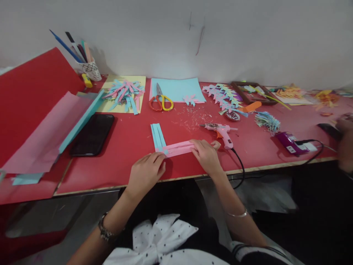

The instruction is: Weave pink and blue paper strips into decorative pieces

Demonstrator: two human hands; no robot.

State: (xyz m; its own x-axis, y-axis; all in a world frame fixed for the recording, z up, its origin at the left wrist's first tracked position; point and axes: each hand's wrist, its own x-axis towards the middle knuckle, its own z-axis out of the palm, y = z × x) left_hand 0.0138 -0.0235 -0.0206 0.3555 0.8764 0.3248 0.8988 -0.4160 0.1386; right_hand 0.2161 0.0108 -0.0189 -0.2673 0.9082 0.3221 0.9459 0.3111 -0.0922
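Pink paper strips (pixel 179 148) and blue paper strips (pixel 158 136) cross at a corner in an L shape on the red table in front of me. My left hand (pixel 147 171) is closed at that corner, fingertips pressed on the near edge of the strips. At the other end of the pink strips, my right hand (pixel 205 154) grips them between its fingers, partly covering them. Just beyond my right hand lies a pink glue gun (pixel 220 130) with its nozzle to the left. Red-and-yellow-handled scissors (pixel 161 101) rest farther back on blue paper sheets (pixel 182 88).
A black phone (pixel 92 135) and pink paper (pixel 41 136) lie left, near a pen cup (pixel 92 70). Cut strips (pixel 124 92) pile at the back. Folded paper chains (pixel 220 96), a brown tray (pixel 249 94) and a purple power adapter (pixel 291 142) are right. Another person's hand (pixel 346 143) is far right.
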